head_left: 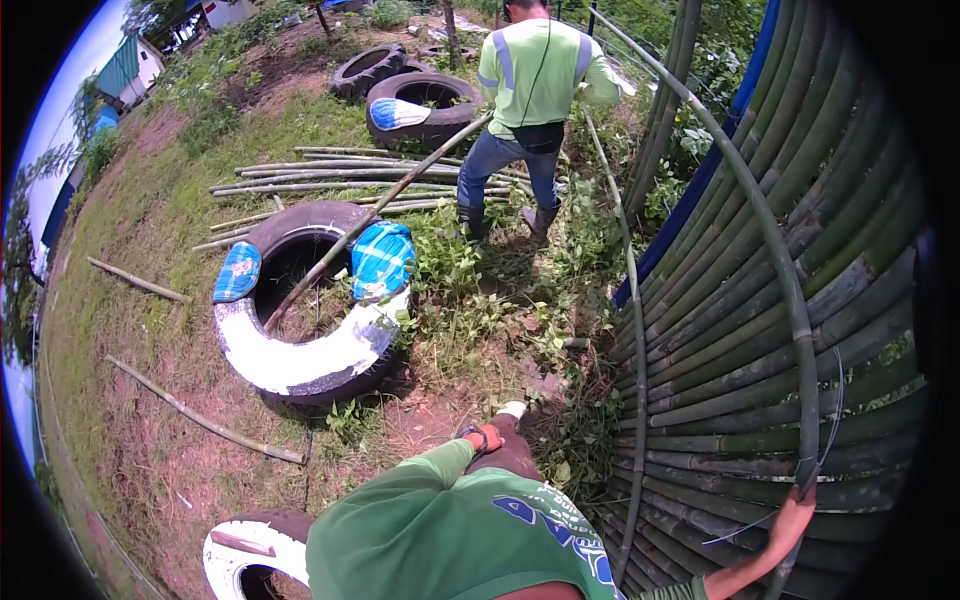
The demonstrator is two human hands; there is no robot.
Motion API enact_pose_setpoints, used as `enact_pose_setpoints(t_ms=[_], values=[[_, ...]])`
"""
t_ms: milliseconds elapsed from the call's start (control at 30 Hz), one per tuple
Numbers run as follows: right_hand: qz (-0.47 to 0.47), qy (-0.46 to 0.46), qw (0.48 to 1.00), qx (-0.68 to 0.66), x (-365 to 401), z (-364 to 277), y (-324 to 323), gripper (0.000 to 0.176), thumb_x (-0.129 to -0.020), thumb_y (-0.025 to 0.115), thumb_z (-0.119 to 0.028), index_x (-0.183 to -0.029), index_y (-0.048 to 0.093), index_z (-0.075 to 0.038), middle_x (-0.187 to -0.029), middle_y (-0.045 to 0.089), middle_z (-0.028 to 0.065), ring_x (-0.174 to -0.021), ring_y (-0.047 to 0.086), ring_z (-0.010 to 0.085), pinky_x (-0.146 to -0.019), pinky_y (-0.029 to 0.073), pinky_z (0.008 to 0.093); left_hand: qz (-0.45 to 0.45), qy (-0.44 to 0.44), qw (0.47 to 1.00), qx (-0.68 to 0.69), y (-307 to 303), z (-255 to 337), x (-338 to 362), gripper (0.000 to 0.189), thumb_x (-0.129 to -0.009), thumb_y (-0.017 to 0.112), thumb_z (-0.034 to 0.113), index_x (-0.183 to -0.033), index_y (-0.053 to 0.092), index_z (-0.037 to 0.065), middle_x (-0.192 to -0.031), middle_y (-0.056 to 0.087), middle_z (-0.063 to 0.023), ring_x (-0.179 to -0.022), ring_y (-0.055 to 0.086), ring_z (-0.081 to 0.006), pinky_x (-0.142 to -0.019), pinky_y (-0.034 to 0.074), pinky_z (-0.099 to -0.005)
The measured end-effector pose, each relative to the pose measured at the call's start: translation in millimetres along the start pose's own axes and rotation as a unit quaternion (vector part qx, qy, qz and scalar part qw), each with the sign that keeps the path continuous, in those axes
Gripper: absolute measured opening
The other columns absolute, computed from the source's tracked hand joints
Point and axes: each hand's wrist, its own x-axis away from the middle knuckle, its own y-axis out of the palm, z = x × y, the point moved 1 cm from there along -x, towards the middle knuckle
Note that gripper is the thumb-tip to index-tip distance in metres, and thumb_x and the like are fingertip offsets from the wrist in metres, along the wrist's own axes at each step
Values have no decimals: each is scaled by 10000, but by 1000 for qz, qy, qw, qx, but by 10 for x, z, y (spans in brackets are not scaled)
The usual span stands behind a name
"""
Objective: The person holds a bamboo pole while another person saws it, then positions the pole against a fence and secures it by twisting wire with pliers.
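Observation:
My right hand (793, 515) is at the lower right, closed around a long curved bamboo pole (800, 340) that runs across the bamboo wall (740, 380). Thin pale wire (836, 410) sticks out beside the pole near my fingers, and another loose end reaches left below it. My left hand (488, 438), with a dark band at the wrist, rests on my brown trouser leg (512, 452). Its fingers are small in view but seem laid over the leg. A second bamboo pole (640, 370) crosses the wall farther left.
A co-worker (535, 80) in a yellow-green shirt stands ahead, facing away, beside a slanting bamboo pole (370, 215). Painted tires (290, 365) lie to the left, with another tire (225, 550) near me. Cut bamboo poles (330, 180) and single bamboo pieces (205, 420) lie on the grass.

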Motion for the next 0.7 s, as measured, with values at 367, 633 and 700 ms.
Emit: enact_pose_setpoints(t_ms=[367,633,700], values=[[9,9,1000,-10,9,-57,2,534,-911,428,-70,-1421,382,82,-1417,464,271,-1333,448,345,-1106,305,358,9,9,1000,-9,73,-83,-123,476,-907,510,430,-1079,690,24,-1117,665,-219,-1064,617,-398,-953,468,-456],[22,-4,1000,2,16,-83,9,536,-908,417,-63,-1423,381,80,-1422,465,263,-1340,443,335,-1113,295,352,19,15,1000,-16,76,-98,-123,449,-895,534,432,-1065,707,53,-1073,684,-216,-1023,642,-392,-920,486,-459],[22,-5,1000,4,15,-94,7,534,-909,417,-62,-1423,382,80,-1424,463,262,-1341,443,334,-1113,295,351,17,1,1000,-6,68,-95,-109,458,-897,535,440,-1079,704,55,-1084,681,-220,-1035,638,-392,-929,482,-457]])
